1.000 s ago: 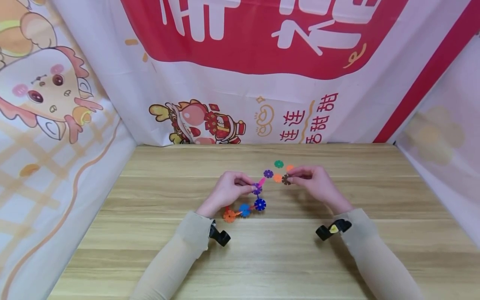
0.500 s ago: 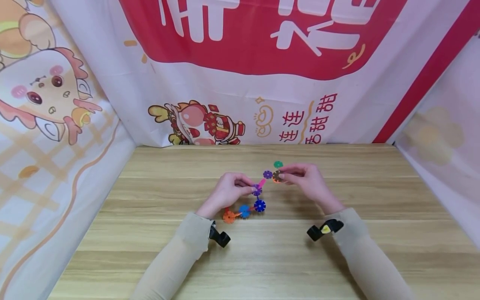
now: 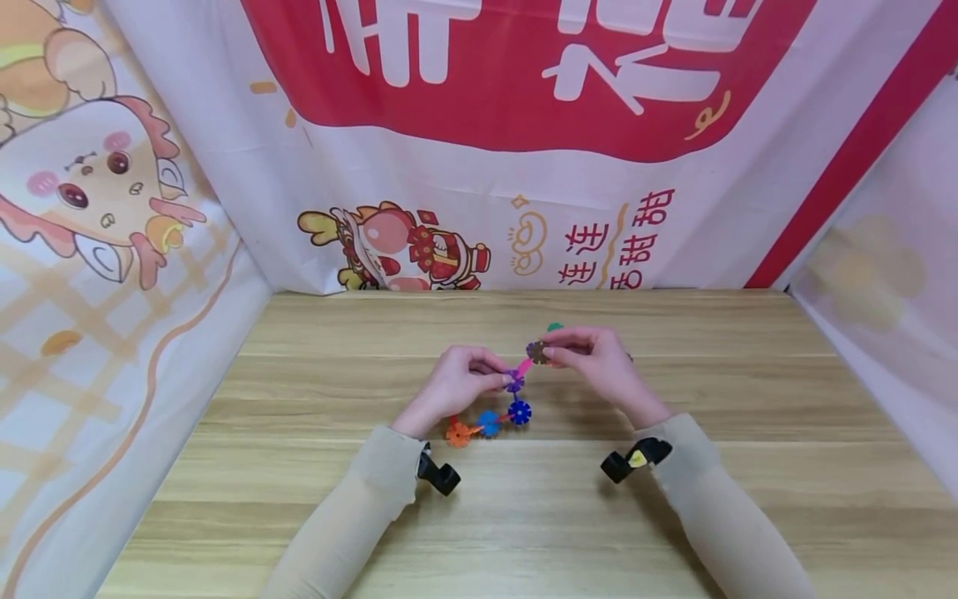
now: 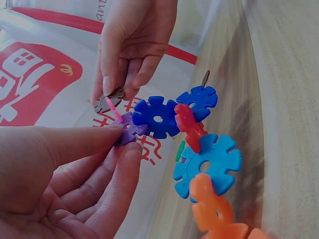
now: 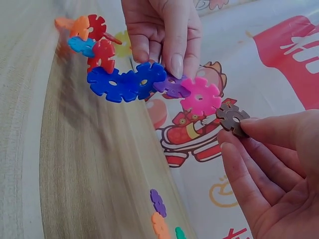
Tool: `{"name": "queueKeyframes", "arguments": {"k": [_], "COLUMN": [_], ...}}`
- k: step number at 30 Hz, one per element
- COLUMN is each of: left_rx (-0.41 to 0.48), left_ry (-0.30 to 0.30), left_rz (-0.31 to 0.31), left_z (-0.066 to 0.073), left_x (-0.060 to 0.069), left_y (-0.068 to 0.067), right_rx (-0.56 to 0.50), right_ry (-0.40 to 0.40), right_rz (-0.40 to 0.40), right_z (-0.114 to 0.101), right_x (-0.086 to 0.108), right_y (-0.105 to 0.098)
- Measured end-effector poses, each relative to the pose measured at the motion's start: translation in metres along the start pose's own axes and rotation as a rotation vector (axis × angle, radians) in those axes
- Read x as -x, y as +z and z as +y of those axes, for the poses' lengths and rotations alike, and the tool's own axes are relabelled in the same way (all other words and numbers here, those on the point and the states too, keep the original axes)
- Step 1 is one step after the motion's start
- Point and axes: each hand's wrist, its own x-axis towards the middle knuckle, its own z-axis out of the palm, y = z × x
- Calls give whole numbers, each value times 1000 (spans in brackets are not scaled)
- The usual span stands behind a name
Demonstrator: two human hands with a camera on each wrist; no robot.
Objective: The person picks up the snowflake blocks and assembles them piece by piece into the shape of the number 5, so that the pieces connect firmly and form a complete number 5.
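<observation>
My left hand [image 3: 467,381] pinches a purple snowflake disc [image 5: 172,88] between thumb and fingers. That disc belongs to a chain of slotted plastic discs. On one side of it a pink disc [image 5: 200,97] sticks out. Toward the other end follow dark blue discs [image 4: 157,118], a red one [image 4: 189,127], a light blue one [image 4: 209,164] and an orange one [image 4: 212,206]. With thumb and fingers, my right hand [image 3: 599,362] pinches a brown disc [image 5: 232,119]. Its edge meets the pink disc's edge; whether the slots interlock I cannot tell.
Behind my right hand, loose discs lie on the wooden table [image 3: 524,524]: a green one [image 3: 555,327], a purple one [image 5: 158,203] and an orange one [image 5: 160,225]. A printed cloth [image 3: 419,166] stands along the table's back edge.
My right hand has moved left with the brown disc, from beside the loose orange discs to the pink disc. The left hand has stayed on the purple disc.
</observation>
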Motion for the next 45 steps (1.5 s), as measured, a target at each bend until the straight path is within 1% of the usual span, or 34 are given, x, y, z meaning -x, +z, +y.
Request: {"name": "queueKeyframes", "arguments": {"k": [4, 8, 12, 18, 24, 26, 31, 35, 42, 45], "left_rx": [15, 15, 14, -12, -4, 3, 12, 8, 35, 7], "left_ry": [-7, -21, -37, -53, -50, -58, -93, -110, -145, -137], "left_rz": [-3, -2, 3, 17, 32, 33, 17, -5, -30, -34], "left_z": [0, 2, 2, 1, 1, 1, 5, 7, 10, 10], "left_x": [0, 0, 0, 0, 0, 0, 1, 1, 3, 4], "left_y": [0, 0, 1, 2, 5, 6, 11, 15, 23, 21], "right_rx": [16, 22, 9, -20, -26, -23, -24, -31, -34, -34], "right_ry": [15, 2, -14, -23, -33, -28, 7, 25, 5, -10], "right_rz": [-5, -14, -9, -7, 6, 6, 10, -7, -54, -68], "right_z": [0, 1, 3, 6, 10, 11, 11, 11, 11, 11], "right_x": [0, 0, -1, -1, -1, -2, -4, -7, -11, -11], "right_y": [1, 2, 5, 10, 13, 13, 12, 12, 13, 14]}}
